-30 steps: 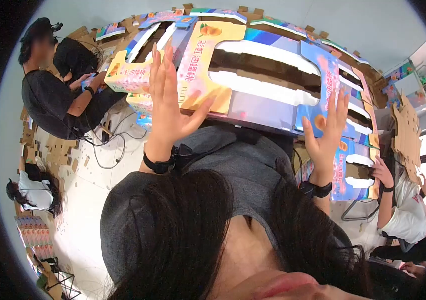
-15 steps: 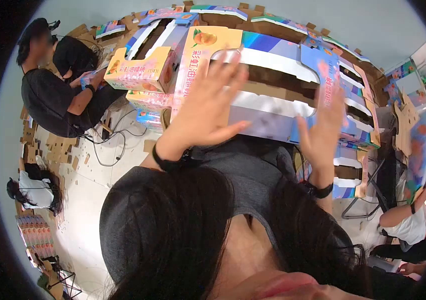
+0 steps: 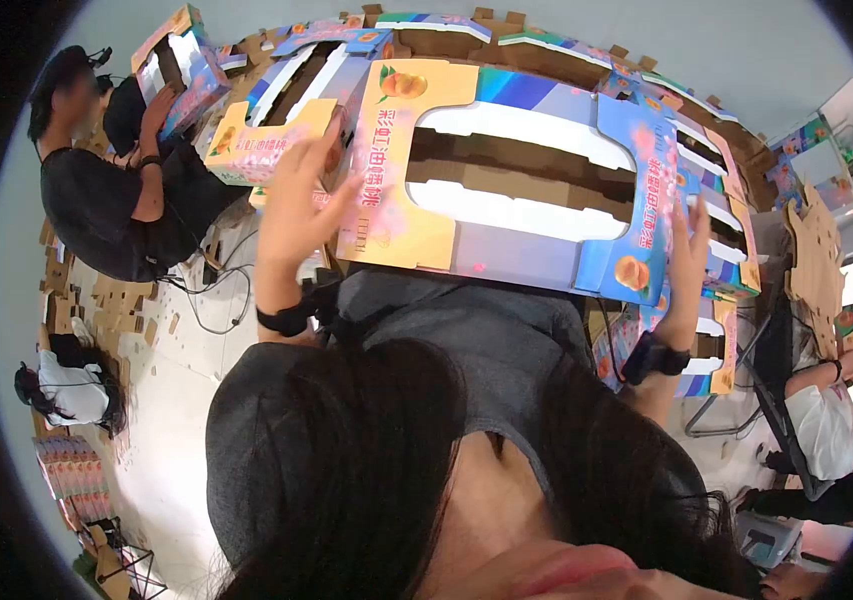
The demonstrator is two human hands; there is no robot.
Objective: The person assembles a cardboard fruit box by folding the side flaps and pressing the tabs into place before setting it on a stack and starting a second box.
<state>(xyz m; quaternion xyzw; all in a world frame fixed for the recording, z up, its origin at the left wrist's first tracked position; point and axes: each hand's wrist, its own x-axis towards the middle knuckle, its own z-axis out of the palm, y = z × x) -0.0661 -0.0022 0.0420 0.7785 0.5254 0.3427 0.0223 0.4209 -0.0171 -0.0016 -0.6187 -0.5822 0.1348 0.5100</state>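
In front of my chest lies a printed fruit carton box [image 3: 536,245], with a yellow end flap on the left, a blue one on the right and a long opening edged in white on top. Its brown inside shows through the opening. My left hand [image 3: 298,205] is beside the yellow end, fingers spread and thumb near the box edge. My right hand [image 3: 684,270] is upright along the blue end, fingers stretched out. Whether either palm presses on the box is hard to tell.
Another printed carton [image 3: 281,140] stands to the left, and more stacked cartons [image 3: 711,230] are at the right. At the left a co-worker [image 3: 106,200] handles a carton [image 3: 186,75]. Another person [image 3: 816,430] is at the right. Cables [image 3: 231,300] and cardboard scraps lie on the floor.
My hands have moved apart from above the box to its two ends, the left one leftward and the right one slightly right and down. The left co-worker's carton has been raised.
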